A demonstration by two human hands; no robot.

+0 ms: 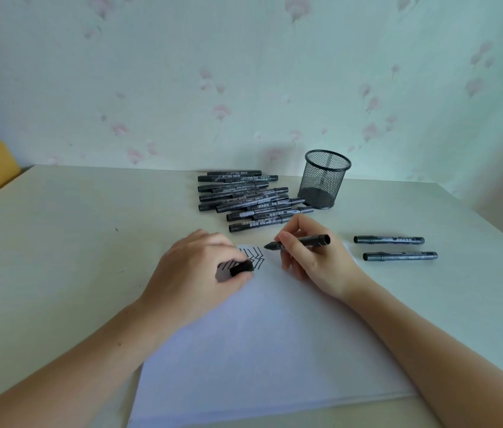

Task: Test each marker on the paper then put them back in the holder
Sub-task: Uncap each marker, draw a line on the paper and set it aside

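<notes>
Testing step: right hand (309,257) grips an uncapped marker (298,242) mid-frame above the paper (259,335); left hand (201,273) pinches its cap (242,268). Next: recapping, then the mesh holder (326,179) upper right

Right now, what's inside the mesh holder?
Nothing shows through the mesh holder, only its dark base. Markers lie outside: a pile to its left, two to its right.

Soft even daylight, faint shadows, wide-angle edge bending, slightly soft
</notes>
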